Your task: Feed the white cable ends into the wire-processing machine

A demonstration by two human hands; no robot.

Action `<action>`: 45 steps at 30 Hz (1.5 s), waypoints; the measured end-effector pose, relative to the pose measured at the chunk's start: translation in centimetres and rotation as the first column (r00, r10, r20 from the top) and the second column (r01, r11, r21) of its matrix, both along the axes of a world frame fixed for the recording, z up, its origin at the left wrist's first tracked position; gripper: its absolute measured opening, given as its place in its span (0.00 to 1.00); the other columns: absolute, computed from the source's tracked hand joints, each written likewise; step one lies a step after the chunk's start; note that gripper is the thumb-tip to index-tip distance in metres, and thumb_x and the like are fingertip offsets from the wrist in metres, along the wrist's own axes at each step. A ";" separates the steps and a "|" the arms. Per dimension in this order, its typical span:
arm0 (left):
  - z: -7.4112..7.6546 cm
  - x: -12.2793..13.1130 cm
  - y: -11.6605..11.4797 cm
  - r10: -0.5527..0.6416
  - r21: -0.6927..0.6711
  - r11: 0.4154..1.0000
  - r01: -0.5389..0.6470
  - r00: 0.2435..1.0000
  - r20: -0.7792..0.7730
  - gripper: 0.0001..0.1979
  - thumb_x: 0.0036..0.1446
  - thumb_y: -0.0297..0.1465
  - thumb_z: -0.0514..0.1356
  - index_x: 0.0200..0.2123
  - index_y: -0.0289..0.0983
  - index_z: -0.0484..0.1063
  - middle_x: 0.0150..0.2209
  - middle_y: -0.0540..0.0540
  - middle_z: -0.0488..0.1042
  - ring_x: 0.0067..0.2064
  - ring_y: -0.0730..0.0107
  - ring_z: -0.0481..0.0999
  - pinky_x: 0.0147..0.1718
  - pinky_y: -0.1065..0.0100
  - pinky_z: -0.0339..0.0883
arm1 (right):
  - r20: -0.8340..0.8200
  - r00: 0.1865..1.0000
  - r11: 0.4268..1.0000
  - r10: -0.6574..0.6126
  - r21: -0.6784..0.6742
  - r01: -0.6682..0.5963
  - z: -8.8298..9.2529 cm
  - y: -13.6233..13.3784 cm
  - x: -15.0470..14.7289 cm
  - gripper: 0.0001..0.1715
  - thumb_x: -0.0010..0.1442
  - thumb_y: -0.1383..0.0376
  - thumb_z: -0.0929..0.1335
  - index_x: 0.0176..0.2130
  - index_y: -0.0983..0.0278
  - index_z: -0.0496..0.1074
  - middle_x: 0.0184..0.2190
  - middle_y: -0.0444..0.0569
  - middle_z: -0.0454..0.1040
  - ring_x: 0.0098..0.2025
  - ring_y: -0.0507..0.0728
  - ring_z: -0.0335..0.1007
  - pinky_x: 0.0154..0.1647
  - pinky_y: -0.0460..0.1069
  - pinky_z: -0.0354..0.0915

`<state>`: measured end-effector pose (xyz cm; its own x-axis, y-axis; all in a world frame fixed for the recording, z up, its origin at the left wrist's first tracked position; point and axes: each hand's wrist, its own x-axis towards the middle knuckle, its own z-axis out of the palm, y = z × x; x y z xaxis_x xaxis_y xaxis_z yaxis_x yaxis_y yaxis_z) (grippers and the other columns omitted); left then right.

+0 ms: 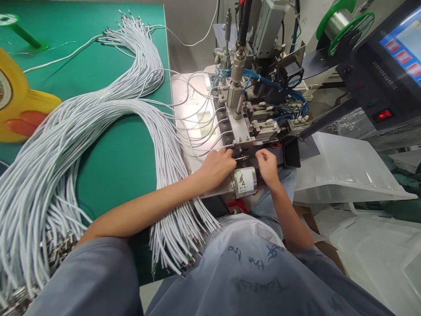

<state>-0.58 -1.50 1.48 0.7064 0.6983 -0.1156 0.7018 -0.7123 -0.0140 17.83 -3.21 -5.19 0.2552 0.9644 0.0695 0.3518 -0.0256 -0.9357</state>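
Note:
My left hand (219,166) is at the front end of the machine (241,127), its fingers bent around a white cable end too small to make out well. To its right, my right hand (267,164) is held with thumb and fingertips pressed together; anything between them is too small to see. A small metallic part (242,158) lies between the two hands. Just below it sits a metal cylinder with a white label (245,181). Several thin white cables run from the lit metal plate (184,94) into the machine's row of slots.
A large bundle of white cables (88,107) curves over the green table (115,162). A yellow object (28,98) stands at the left. On the right are a wire spool (342,24), a control screen (406,46) and a translucent bin (351,164).

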 end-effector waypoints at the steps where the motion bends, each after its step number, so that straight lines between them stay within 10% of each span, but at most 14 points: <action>1: 0.0 0.1 -0.1 0.030 -0.002 1.000 -0.030 1.000 -0.005 0.11 0.56 0.18 0.51 0.29 0.29 0.73 0.34 0.37 0.71 0.38 0.58 0.72 0.24 0.66 0.57 | 0.022 0.997 0.996 -0.077 0.053 0.075 0.8 -1.1 -0.3 0.12 0.55 0.61 0.62 0.23 0.63 0.64 0.19 0.41 0.61 0.23 0.50 0.55 0.24 0.46 0.54; 3: -0.3 0.3 -0.3 0.119 0.008 0.993 -0.119 0.993 -0.011 0.12 0.57 0.18 0.49 0.35 0.28 0.72 0.36 0.35 0.71 0.39 0.56 0.72 0.25 0.66 0.57 | 0.031 0.990 0.985 -0.135 0.109 0.131 2.3 -3.8 -1.4 0.12 0.57 0.61 0.62 0.26 0.64 0.67 0.21 0.42 0.64 0.24 0.50 0.58 0.25 0.46 0.56; 5: -0.6 0.3 -0.4 0.201 0.036 0.979 -0.201 0.979 -0.006 0.14 0.57 0.17 0.47 0.41 0.26 0.70 0.38 0.34 0.70 0.39 0.57 0.72 0.25 0.66 0.56 | 0.038 0.997 0.998 0.066 0.019 -0.066 3.1 -6.5 -3.3 0.12 0.57 0.61 0.63 0.27 0.64 0.70 0.22 0.44 0.68 0.25 0.51 0.62 0.27 0.46 0.59; 8: -1.0 0.3 -0.4 0.232 0.074 0.970 -0.231 0.973 -0.001 0.16 0.57 0.17 0.46 0.44 0.26 0.68 0.38 0.35 0.70 0.37 0.60 0.72 0.25 0.67 0.54 | -0.102 0.845 0.810 0.524 -0.247 -0.532 2.2 -9.5 -6.7 0.10 0.56 0.62 0.65 0.31 0.64 0.74 0.24 0.47 0.74 0.27 0.53 0.67 0.32 0.48 0.62; 12: -0.4 0.5 -0.5 0.183 0.012 0.983 -0.184 0.982 0.055 0.14 0.57 0.20 0.47 0.37 0.29 0.71 0.35 0.38 0.72 0.33 0.64 0.73 0.24 0.67 0.51 | -0.290 0.737 0.674 0.611 -0.299 -0.676 -0.5 -10.5 -9.9 0.11 0.55 0.63 0.64 0.34 0.65 0.75 0.29 0.48 0.76 0.31 0.53 0.69 0.35 0.48 0.63; 19: 0.3 1.1 -1.9 -0.193 -0.234 0.912 0.337 0.856 0.480 0.15 0.63 0.31 0.48 0.33 0.35 0.73 0.33 0.44 0.73 0.31 0.71 0.71 0.26 0.70 0.55 | -0.255 0.794 0.725 0.553 -0.323 -0.608 -0.3 -10.5 -9.5 0.05 0.53 0.64 0.64 0.28 0.63 0.67 0.24 0.42 0.68 0.27 0.51 0.63 0.29 0.47 0.60; 24: -0.1 1.2 -2.1 -0.203 -0.295 0.789 0.539 0.681 0.703 0.17 0.64 0.35 0.48 0.40 0.32 0.73 0.37 0.41 0.73 0.38 0.70 0.71 0.38 0.72 0.63 | 0.028 0.885 0.867 0.466 -0.214 -0.450 2.4 -9.8 -6.4 0.09 0.57 0.62 0.63 0.36 0.63 0.71 0.33 0.51 0.74 0.38 0.58 0.68 0.39 0.53 0.64; 36: -1.1 0.6 -0.9 -0.002 -0.210 0.928 0.307 0.570 0.822 0.16 0.63 0.37 0.50 0.43 0.32 0.72 0.33 0.43 0.71 0.34 0.71 0.70 0.33 0.72 0.63 | -0.238 0.971 0.998 -0.034 0.037 0.044 5.4 -6.3 -2.9 0.11 0.45 0.62 0.73 0.29 0.63 0.70 0.25 0.43 0.74 0.28 0.52 0.71 0.30 0.47 0.68; 45: -0.7 0.7 -0.9 -0.031 -0.123 0.933 0.338 0.417 0.908 0.11 0.62 0.28 0.52 0.36 0.33 0.74 0.27 0.47 0.69 0.30 0.75 0.68 0.28 0.74 0.61 | -0.320 0.947 0.978 -0.023 0.191 0.088 5.9 -5.6 -3.9 0.05 0.52 0.63 0.70 0.28 0.63 0.73 0.25 0.43 0.72 0.26 0.50 0.68 0.28 0.46 0.65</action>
